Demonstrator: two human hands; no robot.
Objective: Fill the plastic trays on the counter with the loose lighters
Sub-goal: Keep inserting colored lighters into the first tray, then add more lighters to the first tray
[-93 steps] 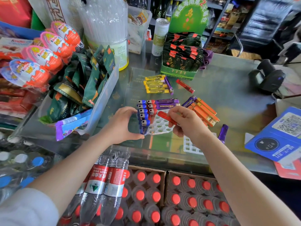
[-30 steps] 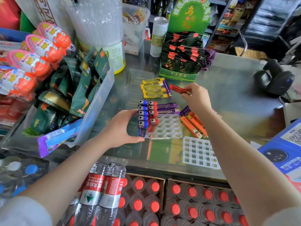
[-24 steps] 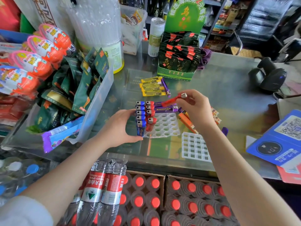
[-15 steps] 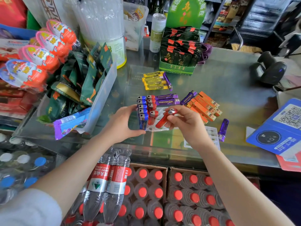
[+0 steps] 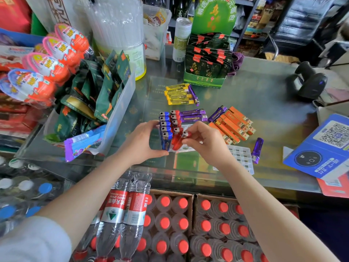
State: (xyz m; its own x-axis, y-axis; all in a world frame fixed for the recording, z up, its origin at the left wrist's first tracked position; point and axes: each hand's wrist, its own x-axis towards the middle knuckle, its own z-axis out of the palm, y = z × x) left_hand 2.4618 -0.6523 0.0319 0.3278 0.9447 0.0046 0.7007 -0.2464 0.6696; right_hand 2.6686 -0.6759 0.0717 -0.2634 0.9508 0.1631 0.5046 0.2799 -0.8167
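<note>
A clear plastic tray [image 5: 186, 148] lies mid-counter with blue lighters [image 5: 165, 127] and red ones standing in its left columns. My left hand [image 5: 143, 142] grips the tray's left side by the blue lighters. My right hand [image 5: 205, 142] pinches a red lighter [image 5: 186, 135] by its metal head, upright over the tray beside the other red ones. Two purple lighters [image 5: 192, 115] lie across the tray's far end. Loose orange lighters [image 5: 233, 125] lie to the right, yellow ones [image 5: 178, 94] farther back, and one purple lighter [image 5: 257, 150] at the right. A second white tray [image 5: 241, 157] sits behind my right wrist.
A bin of green snack packs [image 5: 90, 95] stands at the left. A green display box [image 5: 206, 61] and a can [image 5: 181, 38] are at the back, a barcode scanner [image 5: 309, 82] at the far right, and a blue QR card [image 5: 324, 146] near the right edge. Bottled water [image 5: 170, 224] sits below the counter.
My right hand picked a red lighter from beyond the tray, carried it back and turned it upright over the tray beside the other red ones. My left hand stayed on the tray.
</note>
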